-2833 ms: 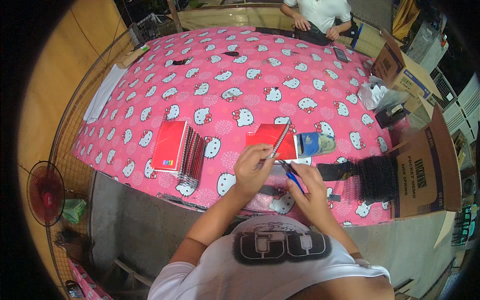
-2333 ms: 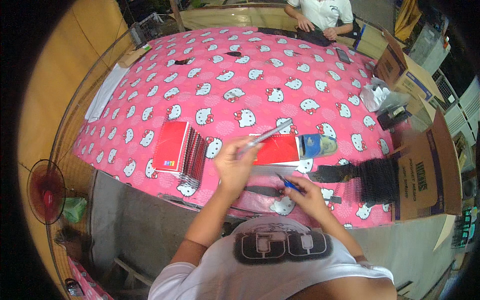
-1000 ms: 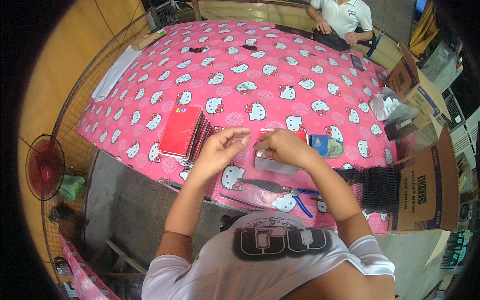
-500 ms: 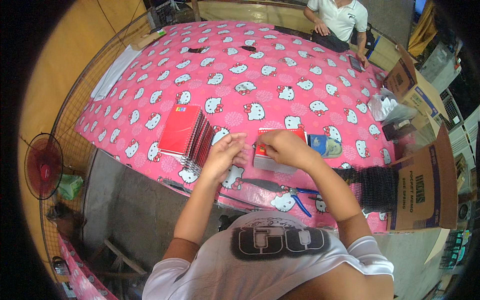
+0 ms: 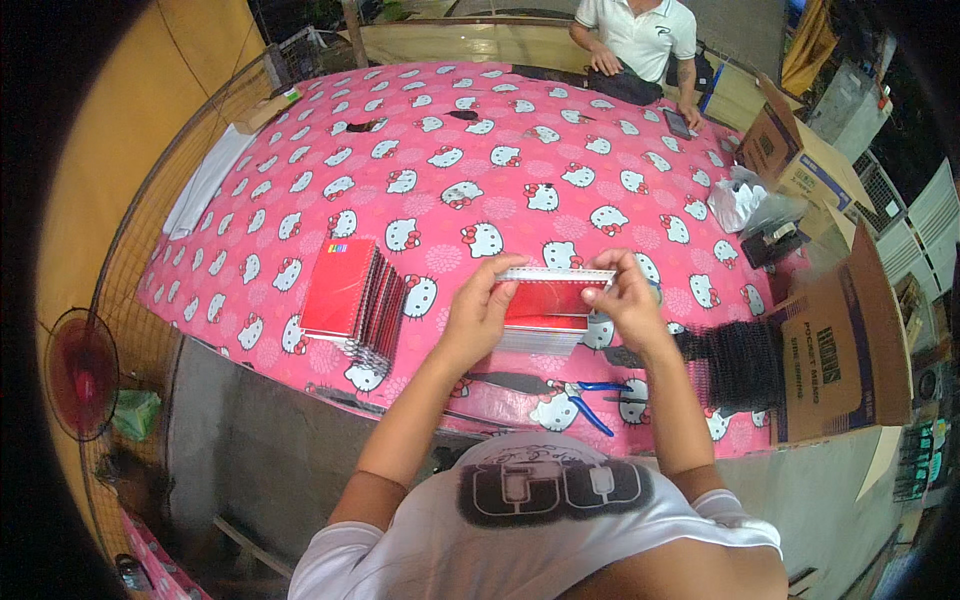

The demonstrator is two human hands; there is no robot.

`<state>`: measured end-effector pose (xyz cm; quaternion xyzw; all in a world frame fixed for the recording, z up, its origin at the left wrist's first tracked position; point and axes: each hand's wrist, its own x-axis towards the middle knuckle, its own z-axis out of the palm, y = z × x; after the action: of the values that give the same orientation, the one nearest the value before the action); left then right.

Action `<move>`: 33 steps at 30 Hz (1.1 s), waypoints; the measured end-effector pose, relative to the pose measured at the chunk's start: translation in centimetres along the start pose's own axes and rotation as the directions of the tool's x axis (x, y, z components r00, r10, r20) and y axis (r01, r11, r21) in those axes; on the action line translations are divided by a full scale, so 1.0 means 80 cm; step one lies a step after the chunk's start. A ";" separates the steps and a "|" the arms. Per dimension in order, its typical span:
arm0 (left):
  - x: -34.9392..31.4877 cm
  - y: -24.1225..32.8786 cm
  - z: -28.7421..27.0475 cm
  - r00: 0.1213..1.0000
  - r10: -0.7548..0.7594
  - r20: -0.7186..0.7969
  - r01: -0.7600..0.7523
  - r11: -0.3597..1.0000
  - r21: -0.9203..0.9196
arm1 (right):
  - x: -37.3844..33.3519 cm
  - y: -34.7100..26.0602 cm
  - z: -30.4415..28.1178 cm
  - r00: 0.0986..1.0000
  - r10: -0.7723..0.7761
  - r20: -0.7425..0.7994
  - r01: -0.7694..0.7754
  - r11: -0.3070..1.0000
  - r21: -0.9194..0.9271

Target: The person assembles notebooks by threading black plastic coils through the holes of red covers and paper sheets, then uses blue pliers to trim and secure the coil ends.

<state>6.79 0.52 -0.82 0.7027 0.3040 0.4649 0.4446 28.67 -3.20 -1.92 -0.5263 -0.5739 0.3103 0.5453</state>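
Between my two hands, a red-covered memo pad [image 5: 548, 297] is held up with its white punched edge facing away from me. My left hand [image 5: 476, 318] pinches its left end, and my right hand [image 5: 636, 312] pinches the right end. Just beneath it rests a stack of red-covered pads [image 5: 540, 342], partly hidden by the held one. To the left of my left hand stands a stack of spiral-bound red notebooks [image 5: 340, 292], their coils along the right side. Pliers with blue handles [image 5: 585, 392] lie nearer to me, below the pads.
Black spiral coils [image 5: 742, 368] are piled at right, against an open cardboard box [image 5: 848, 335]. Another carton [image 5: 800, 160] and plastic bags [image 5: 745, 205] stand farther back. Across the pink-covered table [image 5: 400, 205] sits a person [image 5: 640, 45] with a phone [image 5: 677, 123]. A fan [image 5: 83, 375] is at left.
My right hand has left the pad stack and moved right. Both hands now hold a red pad lifted from it. My head view has shifted slightly.
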 end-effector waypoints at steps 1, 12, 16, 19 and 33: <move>0.003 -0.010 0.001 0.980 0.195 -0.027 -0.189 0.970 0.154 | -0.001 -0.006 0.011 0.986 0.123 0.114 -0.142 0.973 0.182; -0.003 -0.002 0.023 0.973 0.196 -0.121 -0.117 0.873 0.473 | -0.022 0.035 0.045 0.999 0.052 -0.008 -0.051 0.992 0.113; 0.008 0.023 0.044 0.966 0.259 -0.005 -0.188 0.716 0.673 | -0.027 0.021 0.039 0.984 0.180 0.019 -0.181 0.971 0.156; 0.019 0.013 0.040 0.972 0.232 0.047 -0.216 0.787 0.578 | -0.050 -0.009 0.026 0.990 -0.110 -0.091 0.082 0.958 -0.274; 0.010 0.007 0.031 0.934 0.345 0.089 -0.331 0.750 0.572 | -0.489 0.061 -0.261 -0.173 -0.398 -0.901 -0.695 0.697 -0.174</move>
<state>9.41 0.15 -0.44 0.8421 0.3035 0.4307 0.1151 44.02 -43.39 -13.70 -0.7914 0.0670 -0.3634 0.4871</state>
